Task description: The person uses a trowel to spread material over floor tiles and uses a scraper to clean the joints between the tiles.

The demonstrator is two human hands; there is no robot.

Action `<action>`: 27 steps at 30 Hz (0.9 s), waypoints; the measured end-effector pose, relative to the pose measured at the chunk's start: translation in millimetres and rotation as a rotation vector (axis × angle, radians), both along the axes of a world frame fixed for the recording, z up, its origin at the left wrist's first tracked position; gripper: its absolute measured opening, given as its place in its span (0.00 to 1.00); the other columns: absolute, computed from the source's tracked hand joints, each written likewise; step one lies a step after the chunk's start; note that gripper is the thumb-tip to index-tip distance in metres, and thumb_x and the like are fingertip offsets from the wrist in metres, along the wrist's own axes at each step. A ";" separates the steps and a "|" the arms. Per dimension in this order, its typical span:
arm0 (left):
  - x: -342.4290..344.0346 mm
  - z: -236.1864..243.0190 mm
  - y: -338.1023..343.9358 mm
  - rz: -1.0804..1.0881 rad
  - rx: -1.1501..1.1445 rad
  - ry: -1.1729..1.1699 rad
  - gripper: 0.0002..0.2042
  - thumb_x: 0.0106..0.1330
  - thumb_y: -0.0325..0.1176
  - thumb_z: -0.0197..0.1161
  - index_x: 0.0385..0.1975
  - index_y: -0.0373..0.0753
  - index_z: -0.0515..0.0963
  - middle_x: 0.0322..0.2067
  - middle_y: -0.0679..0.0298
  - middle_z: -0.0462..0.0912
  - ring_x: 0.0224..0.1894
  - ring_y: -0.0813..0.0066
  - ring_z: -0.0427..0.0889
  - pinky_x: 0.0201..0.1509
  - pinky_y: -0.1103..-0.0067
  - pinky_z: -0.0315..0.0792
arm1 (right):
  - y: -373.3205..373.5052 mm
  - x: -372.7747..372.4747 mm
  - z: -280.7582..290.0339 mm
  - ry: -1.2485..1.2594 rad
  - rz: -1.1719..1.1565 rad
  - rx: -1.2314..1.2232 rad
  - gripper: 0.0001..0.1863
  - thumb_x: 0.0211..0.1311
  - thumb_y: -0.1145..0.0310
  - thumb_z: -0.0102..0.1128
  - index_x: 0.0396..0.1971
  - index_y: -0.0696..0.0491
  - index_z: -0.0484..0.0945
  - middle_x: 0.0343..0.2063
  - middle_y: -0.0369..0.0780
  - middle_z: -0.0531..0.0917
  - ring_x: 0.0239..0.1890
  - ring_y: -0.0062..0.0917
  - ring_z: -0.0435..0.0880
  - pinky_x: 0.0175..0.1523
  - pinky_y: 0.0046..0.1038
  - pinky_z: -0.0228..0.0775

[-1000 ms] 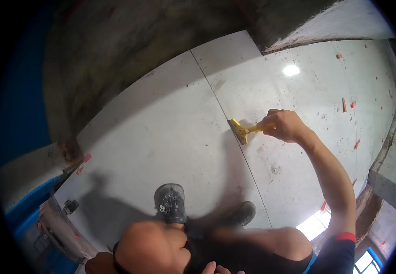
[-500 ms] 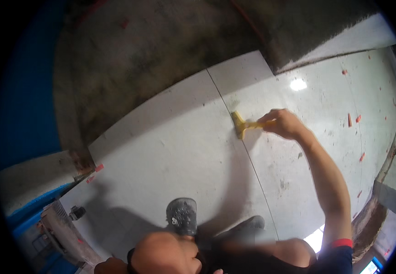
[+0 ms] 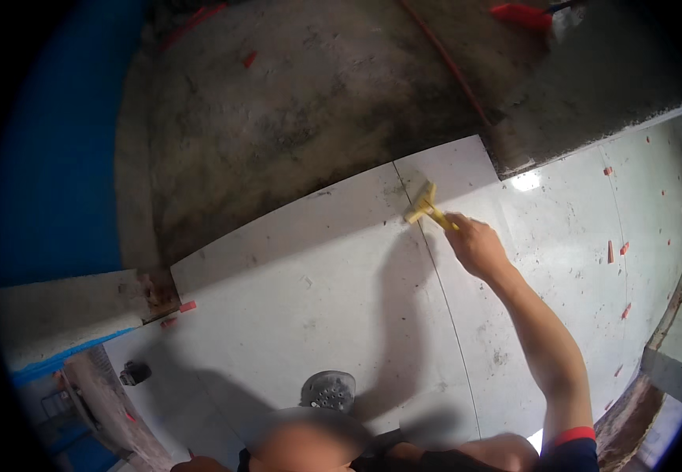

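My right hand (image 3: 473,242) grips a yellow-handled scraper (image 3: 429,206) by its handle. The scraper's head rests at a dark joint between the large pale floor tiles (image 3: 294,299). My left hand is out of view. A grey perforated clog (image 3: 329,389) shows on my foot at the bottom middle, above my blurred knee.
Red plastic pieces (image 3: 625,250) dot the tiles. A rough concrete area (image 3: 301,94) lies beyond the tiles, with a red hose (image 3: 455,67) and red object (image 3: 522,16). A blue panel (image 3: 58,181) and pale ledge (image 3: 66,307) are at the left; a small dark object (image 3: 135,373) is nearby.
My right hand and the scraper have moved up along the joint, and the scraper has turned. The view has shifted toward the far concrete. My left fingertips have dropped out of view.
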State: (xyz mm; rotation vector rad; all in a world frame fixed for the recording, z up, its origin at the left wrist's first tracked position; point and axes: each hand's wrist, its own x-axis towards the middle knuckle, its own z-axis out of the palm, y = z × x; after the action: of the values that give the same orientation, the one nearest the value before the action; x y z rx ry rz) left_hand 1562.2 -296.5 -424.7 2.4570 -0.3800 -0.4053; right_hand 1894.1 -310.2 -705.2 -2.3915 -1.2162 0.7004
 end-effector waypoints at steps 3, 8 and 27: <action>-2.6 0.7 3.0 0.030 0.001 0.011 0.18 0.68 0.36 0.48 0.50 0.33 0.77 0.36 0.54 0.81 0.42 0.64 0.79 0.58 0.62 0.71 | -17.4 -9.9 -6.6 -0.023 0.016 0.003 0.16 0.67 0.65 0.56 0.51 0.55 0.78 0.32 0.51 0.85 0.34 0.48 0.85 0.41 0.42 0.77; 0.9 -3.1 7.8 0.003 -0.029 -0.030 0.18 0.68 0.36 0.48 0.50 0.33 0.77 0.36 0.54 0.81 0.43 0.64 0.78 0.58 0.62 0.71 | 49.5 6.0 -1.9 -0.002 -0.109 -0.064 0.18 0.70 0.59 0.52 0.53 0.52 0.77 0.35 0.54 0.85 0.39 0.50 0.83 0.45 0.44 0.75; 27.4 -0.7 -8.0 -0.083 -0.134 0.060 0.18 0.68 0.37 0.49 0.50 0.33 0.77 0.37 0.53 0.80 0.43 0.64 0.77 0.59 0.61 0.70 | -266.5 -166.2 12.9 1.156 -0.981 0.067 0.21 0.76 0.54 0.46 0.51 0.58 0.72 0.21 0.35 0.72 0.15 0.19 0.71 0.19 0.22 0.64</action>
State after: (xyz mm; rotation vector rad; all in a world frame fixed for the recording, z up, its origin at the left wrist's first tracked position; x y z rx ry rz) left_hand 1589.6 -304.6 -425.4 2.2989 -0.4694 -0.4718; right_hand 1727.9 -576.6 -692.3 -1.6270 0.3699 1.2838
